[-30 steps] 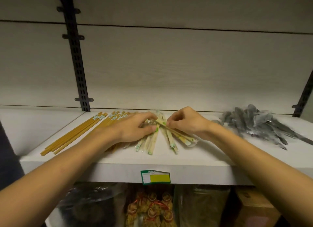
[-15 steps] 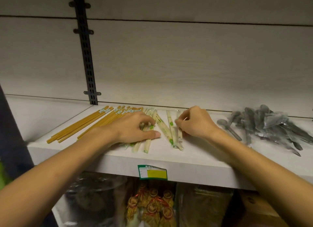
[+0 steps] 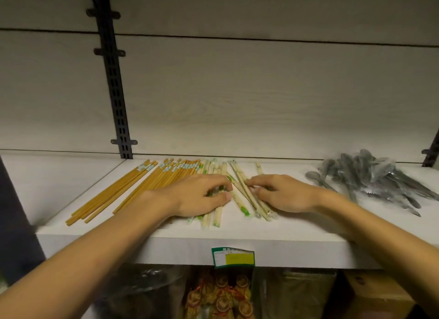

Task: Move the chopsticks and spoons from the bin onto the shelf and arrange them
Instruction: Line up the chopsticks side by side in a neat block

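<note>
Head-camera view of a person tidying cutlery on a white shelf point(image 3: 237, 245).

Nearest, at 6 o'clock, a green and yellow price label point(image 3: 233, 257) hangs on the shelf's front edge, with dim packaged goods below it. Two bare forearms reach in from 7 and 5 o'clock.

At centre, both hands lie on a fan of paper-wrapped chopsticks point(image 3: 242, 201). The left hand point(image 3: 199, 195) covers the left group, fingers curled with the tips pressing on the wrappers. The right hand point(image 3: 282, 192) lies over the right group, fingers bent so the tips touch the sticks. Whether either hand actually pinches a stick cannot be told.

Toward 9 o'clock, just beside the left hand, bare wooden chopsticks point(image 3: 133, 188) lie in rough parallel rows. Toward 3 o'clock, well apart, sits a loose heap of plastic-wrapped spoons point(image 3: 370, 176). The bin is out of view.

Behind stand a pale back panel and a black slotted upright point(image 3: 114, 81) at 11 o'clock.

The step appears to be straightening the wrapped pairs. Done well, the fingertips would sweep the crossed sticks parallel, ends level, with light pressure so the wrappers do not tear or slide off the edge.
</note>
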`<state>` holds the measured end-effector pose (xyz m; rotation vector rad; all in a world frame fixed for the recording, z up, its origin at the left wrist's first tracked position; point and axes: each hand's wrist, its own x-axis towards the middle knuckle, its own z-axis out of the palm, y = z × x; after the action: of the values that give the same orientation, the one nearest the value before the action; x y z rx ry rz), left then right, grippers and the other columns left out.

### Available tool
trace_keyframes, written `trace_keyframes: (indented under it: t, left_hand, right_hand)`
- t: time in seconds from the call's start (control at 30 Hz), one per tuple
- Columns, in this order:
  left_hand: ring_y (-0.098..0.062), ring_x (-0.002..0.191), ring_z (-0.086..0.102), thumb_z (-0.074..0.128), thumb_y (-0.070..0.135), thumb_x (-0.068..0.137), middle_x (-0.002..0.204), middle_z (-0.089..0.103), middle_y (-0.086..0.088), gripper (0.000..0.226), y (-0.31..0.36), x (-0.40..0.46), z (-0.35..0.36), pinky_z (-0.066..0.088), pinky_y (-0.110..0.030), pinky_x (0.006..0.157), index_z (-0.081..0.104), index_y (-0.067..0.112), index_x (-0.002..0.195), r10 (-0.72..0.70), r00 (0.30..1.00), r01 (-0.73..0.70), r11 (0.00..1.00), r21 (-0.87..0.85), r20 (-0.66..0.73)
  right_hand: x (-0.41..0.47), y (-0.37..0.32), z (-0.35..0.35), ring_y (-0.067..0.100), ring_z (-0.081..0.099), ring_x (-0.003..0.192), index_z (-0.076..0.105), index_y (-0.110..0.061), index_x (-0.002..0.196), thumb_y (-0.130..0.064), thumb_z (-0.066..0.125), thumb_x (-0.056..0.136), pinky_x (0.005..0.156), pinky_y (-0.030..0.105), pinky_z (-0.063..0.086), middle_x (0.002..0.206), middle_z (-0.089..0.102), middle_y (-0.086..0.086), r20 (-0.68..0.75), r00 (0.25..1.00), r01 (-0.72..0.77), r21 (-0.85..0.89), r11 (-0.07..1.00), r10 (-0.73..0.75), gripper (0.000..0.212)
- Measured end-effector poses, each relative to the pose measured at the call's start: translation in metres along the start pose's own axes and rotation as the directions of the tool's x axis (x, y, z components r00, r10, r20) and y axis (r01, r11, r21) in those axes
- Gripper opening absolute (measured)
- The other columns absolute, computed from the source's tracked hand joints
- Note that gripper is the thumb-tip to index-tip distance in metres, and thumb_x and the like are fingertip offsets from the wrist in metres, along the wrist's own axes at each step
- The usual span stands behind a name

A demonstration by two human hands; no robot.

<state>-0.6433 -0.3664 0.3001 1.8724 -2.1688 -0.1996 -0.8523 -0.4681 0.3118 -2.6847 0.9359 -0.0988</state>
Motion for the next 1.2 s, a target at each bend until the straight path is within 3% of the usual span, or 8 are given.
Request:
trace_keyframes:
  t: [0.2, 0.3, 0.4, 0.57, 0.73, 0.9, 1.03, 1.2]
  left_hand:
    - [-0.013, 0.127, 0.043, 0.040, 0.051, 0.097, 0.141, 0.046, 0.010, 0.035, 0.001, 0.000, 0.006, 0.035, -0.042, 0.107, 0.047, 0.040, 0.130, 0.077, 0.997, -0.077, 0.997, -0.030, 0.007]
    - [-0.011, 0.146, 0.016, 0.032, 0.054, 0.098, 0.157, 0.025, 0.014, 0.042, 0.003, 0.001, 0.008, 0.015, -0.045, 0.118, 0.035, 0.051, 0.140, 0.051, 0.998, -0.050, 0.999, -0.018, 0.047]
    - [-0.011, 0.148, 0.005, 0.024, 0.056, 0.098, 0.160, 0.014, 0.010, 0.043, 0.001, 0.002, 0.011, 0.008, -0.045, 0.119, 0.026, 0.057, 0.141, -0.008, 0.999, 0.008, 1.000, 0.015, 0.042]
    - [-0.014, 0.148, 0.011, 0.022, 0.060, 0.097, 0.160, 0.017, 0.006, 0.049, 0.003, 0.001, 0.013, 0.012, -0.043, 0.119, 0.029, 0.050, 0.144, -0.052, 0.999, 0.053, 0.997, 0.058, -0.015]
    - [-0.013, 0.143, 0.026, 0.025, 0.054, 0.099, 0.156, 0.031, 0.005, 0.053, 0.003, 0.000, 0.014, 0.023, -0.035, 0.116, 0.039, 0.030, 0.144, 0.006, 0.998, 0.000, 0.995, 0.103, -0.062]
    - [-0.015, 0.129, 0.042, 0.030, 0.051, 0.100, 0.143, 0.044, 0.005, 0.052, 0.004, -0.001, 0.013, 0.033, -0.028, 0.103, 0.042, 0.022, 0.142, 0.001, 0.994, 0.010, 0.995, 0.102, -0.109]
    - [-0.013, 0.128, 0.041, 0.029, 0.050, 0.100, 0.140, 0.044, 0.007, 0.051, 0.003, -0.002, 0.013, 0.034, -0.031, 0.106, 0.044, 0.023, 0.140, 0.003, 0.995, 0.006, 0.996, 0.092, -0.097]
    - [-0.012, 0.132, 0.037, 0.027, 0.051, 0.100, 0.145, 0.039, 0.008, 0.051, 0.005, -0.005, 0.012, 0.032, -0.033, 0.109, 0.039, 0.027, 0.144, 0.002, 0.998, 0.003, 0.997, 0.080, -0.066]
  right_hand:
    - [-0.002, -0.007, 0.011, 0.013, 0.029, 0.142, 0.028, -0.030, 0.150, -0.051, 0.037, 0.098, 0.112, 0.027, 0.021, 0.158, 0.025, -0.008, -0.062, 0.998, 0.007, 0.095, 0.995, -0.001, 0.057]
    - [0.004, -0.010, 0.021, 0.013, 0.014, 0.147, 0.027, -0.041, 0.149, -0.063, 0.027, 0.095, 0.118, 0.035, 0.012, 0.160, 0.016, -0.009, -0.022, 0.999, 0.035, -0.012, 0.999, -0.035, 0.059]
    - [0.000, -0.013, 0.022, 0.020, 0.023, 0.143, 0.031, -0.049, 0.144, -0.065, 0.020, 0.094, 0.114, 0.040, 0.022, 0.155, 0.027, -0.003, -0.098, 0.995, -0.041, -0.078, 0.996, 0.033, 0.054]
    - [0.002, -0.029, 0.026, 0.031, 0.041, 0.117, 0.047, -0.041, 0.132, -0.063, 0.012, 0.090, 0.093, 0.044, 0.040, 0.120, 0.046, 0.009, -0.216, 0.970, -0.162, -0.233, 0.959, 0.111, 0.059]
    - [0.000, -0.026, 0.028, 0.030, 0.023, 0.136, 0.048, -0.026, 0.137, -0.059, 0.023, 0.095, 0.108, 0.046, 0.031, 0.141, 0.034, 0.011, -0.185, 0.972, -0.176, -0.182, 0.967, 0.142, 0.059]
    - [-0.006, -0.017, 0.025, 0.017, -0.006, 0.149, 0.014, -0.039, 0.152, -0.055, 0.033, 0.097, 0.120, 0.040, 0.005, 0.163, 0.000, -0.004, -0.013, 0.996, -0.092, -0.034, 0.995, 0.091, 0.060]
    - [-0.011, -0.014, 0.018, 0.010, 0.020, 0.145, 0.017, -0.044, 0.150, -0.045, 0.050, 0.089, 0.120, 0.036, 0.016, 0.160, 0.019, -0.011, 0.017, 0.999, -0.049, 0.352, 0.935, 0.047, 0.069]
    - [-0.016, 0.004, 0.007, 0.014, 0.015, 0.147, 0.028, -0.042, 0.147, -0.040, 0.046, 0.094, 0.120, 0.037, 0.013, 0.160, 0.019, -0.010, 0.025, 0.996, -0.084, 0.140, 0.987, 0.082, 0.056]
